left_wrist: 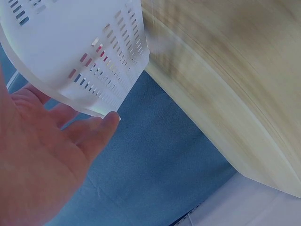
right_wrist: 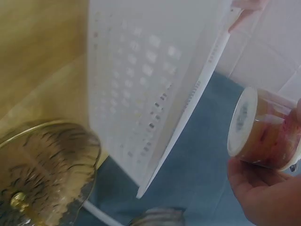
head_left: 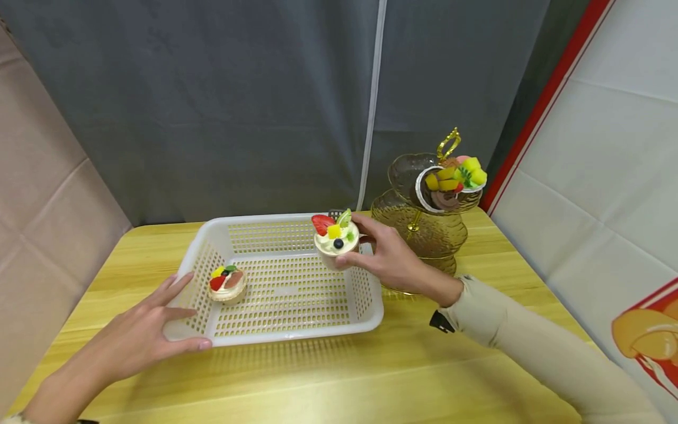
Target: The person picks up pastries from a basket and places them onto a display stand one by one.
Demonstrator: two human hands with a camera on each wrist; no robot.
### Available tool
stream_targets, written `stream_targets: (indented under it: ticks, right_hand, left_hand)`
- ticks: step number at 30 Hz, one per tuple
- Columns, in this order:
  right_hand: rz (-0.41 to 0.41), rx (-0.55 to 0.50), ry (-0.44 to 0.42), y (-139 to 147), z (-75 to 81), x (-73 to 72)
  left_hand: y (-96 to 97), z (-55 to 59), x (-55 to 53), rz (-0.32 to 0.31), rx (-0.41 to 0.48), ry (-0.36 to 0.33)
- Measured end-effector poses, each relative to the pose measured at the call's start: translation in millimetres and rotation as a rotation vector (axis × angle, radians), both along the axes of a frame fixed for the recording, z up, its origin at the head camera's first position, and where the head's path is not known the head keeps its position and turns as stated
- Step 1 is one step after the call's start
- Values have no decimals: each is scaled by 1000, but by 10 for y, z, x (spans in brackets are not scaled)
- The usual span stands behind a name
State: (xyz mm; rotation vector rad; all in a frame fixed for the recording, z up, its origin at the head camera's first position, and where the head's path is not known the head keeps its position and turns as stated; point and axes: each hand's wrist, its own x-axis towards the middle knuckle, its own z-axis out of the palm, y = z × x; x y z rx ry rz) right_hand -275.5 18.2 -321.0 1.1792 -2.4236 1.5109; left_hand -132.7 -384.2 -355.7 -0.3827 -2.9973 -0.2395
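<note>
My right hand grips a cream dessert cup topped with strawberry, yellow fruit, a blueberry and a green slice. It holds the cup above the right end of a white perforated plastic basket. In the right wrist view the cup shows its pale base and brownish-red side, with fingers beneath it. My left hand rests at the basket's left end, fingers spread along the rim; in the left wrist view its fingertips are at the basket edge. A fruit-topped tart sits inside the basket at the left.
Right of the basket stands a tiered amber glass stand with a gold handle. On its top tier are a chocolate fruit cup and another fruit-topped dessert. A grey curtain hangs behind the wooden table.
</note>
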Motion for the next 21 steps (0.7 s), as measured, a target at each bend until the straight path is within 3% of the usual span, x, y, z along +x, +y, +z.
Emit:
stream_targets:
  ticks: [7,21]
  right_hand:
    - [-68,-13,-47,212,-15,-44]
    - [-184,35,-35,547,-150,-138]
  left_hand:
    - [0,-6,-7,-6,-2,-4]
    - [1,-13,-2,-3,0,8]
